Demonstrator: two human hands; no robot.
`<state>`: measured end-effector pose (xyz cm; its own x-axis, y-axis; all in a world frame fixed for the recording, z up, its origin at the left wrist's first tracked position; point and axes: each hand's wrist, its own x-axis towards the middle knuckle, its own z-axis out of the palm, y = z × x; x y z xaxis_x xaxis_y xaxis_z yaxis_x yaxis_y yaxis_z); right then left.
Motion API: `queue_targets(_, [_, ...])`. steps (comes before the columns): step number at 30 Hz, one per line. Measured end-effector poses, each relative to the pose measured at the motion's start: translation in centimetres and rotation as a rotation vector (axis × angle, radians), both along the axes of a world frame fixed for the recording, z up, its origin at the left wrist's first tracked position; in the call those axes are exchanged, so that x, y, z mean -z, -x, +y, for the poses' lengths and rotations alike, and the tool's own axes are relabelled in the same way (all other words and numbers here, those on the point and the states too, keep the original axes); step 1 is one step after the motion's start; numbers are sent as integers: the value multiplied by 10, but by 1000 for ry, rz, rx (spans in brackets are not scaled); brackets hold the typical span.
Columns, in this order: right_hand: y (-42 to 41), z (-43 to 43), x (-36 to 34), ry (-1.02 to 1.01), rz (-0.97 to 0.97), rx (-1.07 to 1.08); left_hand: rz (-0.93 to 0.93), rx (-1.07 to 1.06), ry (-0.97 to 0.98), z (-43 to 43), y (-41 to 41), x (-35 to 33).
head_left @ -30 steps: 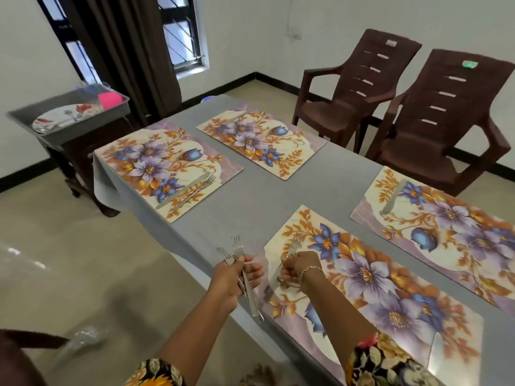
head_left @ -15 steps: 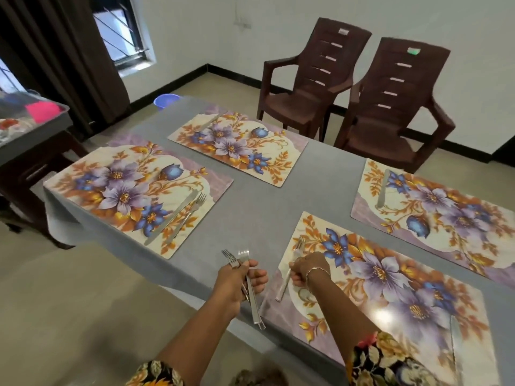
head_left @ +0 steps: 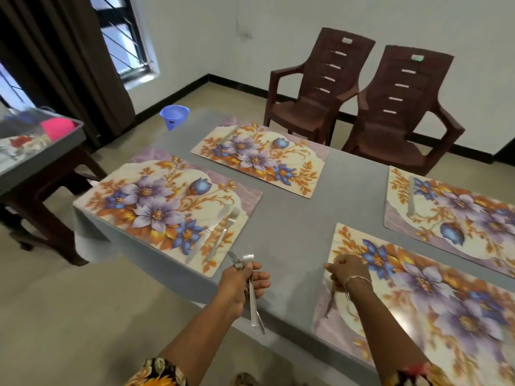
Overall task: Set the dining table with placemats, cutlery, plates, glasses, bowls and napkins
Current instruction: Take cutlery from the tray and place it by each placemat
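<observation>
Four floral placemats lie on the grey table. My left hand hovers over the table's near edge and grips a bundle of cutlery, fork tines pointing up. My right hand rests on the left end of the near-right placemat, fingers curled over a fork that lies on the mat with its handle toward me. A knife and fork lie on the near-left placemat. One knife lies on the far-right placemat, another on the far-left placemat.
Two brown plastic chairs stand beyond the table. A blue plastic tub sits on the floor by the far corner. At the left, a side table carries a grey tray with plates and a pink item. A dark curtain hangs behind it.
The view has swung back to the left. My right hand stays on the fork at the mat's left end, and more of the handle shows below it. My left hand still holds the cutlery.
</observation>
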<state>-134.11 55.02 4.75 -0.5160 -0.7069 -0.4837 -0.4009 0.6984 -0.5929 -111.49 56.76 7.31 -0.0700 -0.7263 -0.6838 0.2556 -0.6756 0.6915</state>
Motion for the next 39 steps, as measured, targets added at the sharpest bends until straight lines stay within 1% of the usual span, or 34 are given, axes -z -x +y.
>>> queue_targets(5, [-82, -27, -14, 103, -319, 11, 1, -99, 37, -15, -54, 2])
queue_targets(7, [-116, -39, -16, 100, -363, -35, 9, -141, 51, -22, -74, 3])
queue_targets(9, [-144, -53, -17, 72, -363, -79, 17, -177, 46, -30, -92, 2])
queue_targets(11, [-167, -68, -13, 60, -327, -96, 16, -191, 41, -39, -106, 3])
queue_targets(13, [-188, -84, -10, 73, -242, -126, -5, -181, 40, -50, -117, 5])
queue_targets(17, [-213, -104, -6, 3, 117, -272, -40, -168, 12, -77, -132, 9])
queue_targets(20, [-221, -116, 3, -37, 206, -312, -24, -153, 0, -99, -139, 10])
queue_targets(22, [-223, -121, 8, -44, 200, -295, -2, -120, -12, -114, -142, 9])
queue_targets(24, [-219, -127, 15, -49, 130, -236, 25, -101, -32, -128, -145, 8])
queue_targets(28, [-210, -135, 29, -91, -73, -76, 76, -83, -74, -154, -155, 13])
queue_targets(32, [-217, -136, 13, -64, -229, 33, 59, -52, -68, -172, -176, 16])
queue_targets(35, [-238, -147, 0, -23, -383, 53, 50, -53, -63, -186, -199, 14])
queue_targets(39, [-288, -176, -9, 25, -542, 74, 61, -92, -52, -213, -240, 8])
